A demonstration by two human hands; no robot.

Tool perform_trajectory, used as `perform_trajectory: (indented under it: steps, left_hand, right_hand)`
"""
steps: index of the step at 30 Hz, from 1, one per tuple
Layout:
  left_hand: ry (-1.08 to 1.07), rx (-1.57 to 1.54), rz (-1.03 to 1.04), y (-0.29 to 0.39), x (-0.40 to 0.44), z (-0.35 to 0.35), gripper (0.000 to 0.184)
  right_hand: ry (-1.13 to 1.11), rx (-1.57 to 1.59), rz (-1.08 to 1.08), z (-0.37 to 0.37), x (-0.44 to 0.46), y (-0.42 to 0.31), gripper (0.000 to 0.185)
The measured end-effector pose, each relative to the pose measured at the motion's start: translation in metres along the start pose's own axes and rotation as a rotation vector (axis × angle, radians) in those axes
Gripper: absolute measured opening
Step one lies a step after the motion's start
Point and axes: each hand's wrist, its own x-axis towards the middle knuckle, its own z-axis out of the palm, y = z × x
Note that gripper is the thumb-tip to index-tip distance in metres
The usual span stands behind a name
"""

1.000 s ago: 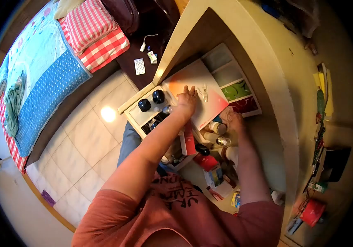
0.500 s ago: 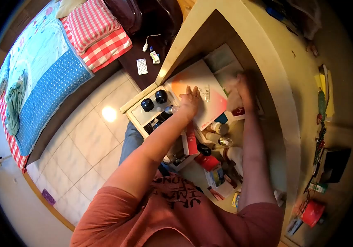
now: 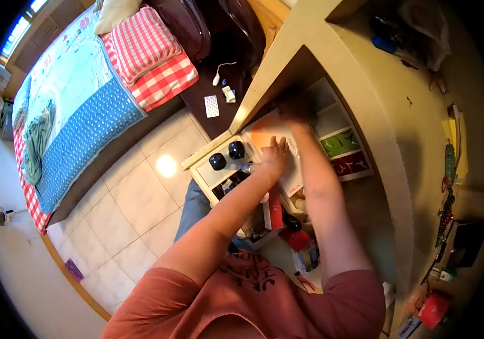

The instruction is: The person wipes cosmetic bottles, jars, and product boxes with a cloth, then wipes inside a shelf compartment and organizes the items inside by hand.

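My left hand (image 3: 275, 153) rests on the white and orange box (image 3: 262, 131), its fingers apart. Deep in the shadowed compartment, past the box, is my right hand (image 3: 297, 113); it is dark and smeared, so its fingers and anything in them are hidden. Beside the right forearm lies a panel with green (image 3: 339, 143) and dark red (image 3: 349, 165) sections. Left of my left hand is an open drawer (image 3: 207, 173) with two round black-topped items (image 3: 236, 150) and a small clear bottle.
A red packet (image 3: 297, 240) and a black rounded item (image 3: 291, 221) lie below the box. The curved cabinet edge (image 3: 386, 107) runs along the right. A bed (image 3: 84, 135) stands at the left, and a dark table (image 3: 197, 107) holds a blister pack (image 3: 211, 106).
My right hand has moved from beside the box, over the coloured panel, to the dark back of the compartment. My left hand stays on the box. The whole view has shifted slightly.
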Motion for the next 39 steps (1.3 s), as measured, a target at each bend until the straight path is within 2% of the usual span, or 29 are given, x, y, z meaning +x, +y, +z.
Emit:
perform_trajectory:
  steps: [1,3,4,5,7,8,9,11,12,14,15,17,19,20,21,22,23,24,26,27,29,30,32,35,36,38,39]
  left_hand:
    - [0.002,0.01,0.001,0.0,0.002,0.002,0.075]
    - [-0.016,0.113,0.015,0.002,0.021,0.025,0.056]
    - [-0.014,0.003,0.069,-0.003,0.047,0.055,0.051]
    - [-0.014,0.004,0.068,-0.002,0.036,0.038,0.051]
    - [-0.147,0.021,0.097,-0.004,0.001,-0.01,0.052]
    - [-0.115,0.048,0.083,-0.003,0.008,0.001,0.052]
    - [-0.084,0.075,0.067,-0.002,0.015,0.013,0.052]
    - [0.044,0.067,0.045,-0.001,0.032,0.038,0.052]
    - [0.042,0.066,0.045,-0.001,0.026,0.031,0.052]
    - [0.041,0.056,0.051,-0.002,0.007,0.009,0.053]
    - [0.037,0.058,0.051,-0.003,0.009,0.012,0.053]
    - [-0.05,-0.027,-0.013,-0.004,0.018,0.016,0.046]
    - [-0.103,-0.043,0.006,-0.008,0.013,0.004,0.052]
    - [-0.156,-0.058,0.024,-0.01,0.009,-0.004,0.058]
    - [-0.151,-0.059,0.022,-0.01,0.008,-0.003,0.058]
    - [-0.068,-0.052,0.028,-0.009,0.006,0.002,0.065]
    - [0.012,-0.044,0.032,-0.01,0.005,0.007,0.073]
    - [-0.029,-0.004,0.045,-0.01,0.008,0.012,0.081]
    - [-0.049,-0.026,0.032,-0.009,0.001,0.001,0.081]
    - [-0.064,-0.054,0.026,-0.009,-0.002,-0.006,0.08]
    - [-0.085,-0.051,0.021,-0.006,0.0,-0.006,0.078]
    - [-0.08,-0.049,0.006,-0.004,0.004,-0.001,0.076]
    - [-0.068,-0.055,-0.011,-0.002,0.007,-0.001,0.073]
    - [-0.047,-0.089,0.01,-0.004,0.005,0.003,0.067]
    - [-0.044,-0.077,-0.003,-0.002,0.012,0.012,0.063]
    - [-0.034,-0.064,-0.007,0.001,0.021,0.019,0.059]
    - [-0.056,-0.049,0.004,-0.001,0.023,0.021,0.059]
  right_hand:
    - [-0.157,-0.005,0.009,-0.019,-0.003,-0.022,0.043]
    - [-0.474,-0.019,0.023,-0.066,-0.011,-0.069,0.06]
    - [-0.516,0.086,0.076,-0.044,-0.01,-0.075,0.064]
    - [-0.555,0.188,0.133,-0.021,-0.009,-0.08,0.069]
    - [-0.401,0.534,-0.091,-0.023,-0.013,-0.084,0.072]
    - [-0.397,0.536,-0.089,0.003,-0.012,-0.076,0.072]
    - [-0.373,0.96,-0.1,0.053,-0.011,-0.058,0.067]
    - [-0.337,1.381,-0.109,0.059,-0.013,-0.041,0.064]
    - [-0.413,1.302,0.081,0.017,-0.014,-0.035,0.065]
    - [-0.489,1.22,0.272,-0.049,-0.016,-0.038,0.067]
    - [-0.443,0.888,0.218,-0.073,-0.013,-0.048,0.065]
    - [-0.39,0.557,0.164,-0.071,-0.014,-0.064,0.064]
    - [-0.323,0.362,0.063,-0.044,-0.021,-0.075,0.056]
    - [-0.322,0.36,0.062,-0.04,-0.021,-0.068,0.056]
    - [-0.328,0.457,-0.079,-0.042,-0.021,-0.056,0.053]
    - [-0.333,0.552,-0.225,-0.059,-0.018,-0.052,0.051]
    - [-0.331,0.552,-0.233,-0.077,-0.016,-0.047,0.051]
    - [-0.393,0.403,-0.228,-0.139,-0.015,-0.047,0.051]
    - [-0.448,0.262,-0.225,-0.152,-0.003,-0.014,0.051]
    - [-0.592,0.789,-0.21,-0.118,0.016,0.044,0.05]
    - [-0.725,1.324,-0.178,-0.057,0.02,0.058,0.05]
    - [-0.311,0.73,0.038,-0.03,0.014,0.035,0.045]
    - [0.095,0.116,0.22,0.0,0.002,0.008,0.039]
    - [0.214,0.041,0.352,0.013,-0.005,-0.01,0.034]
    - [-0.055,0.304,0.285,0.009,0.001,-0.005,0.034]
    - [-0.385,0.315,0.438,-0.018,0.009,-0.044,0.038]
    - [-0.369,0.473,0.282,-0.03,-0.003,-0.056,0.039]
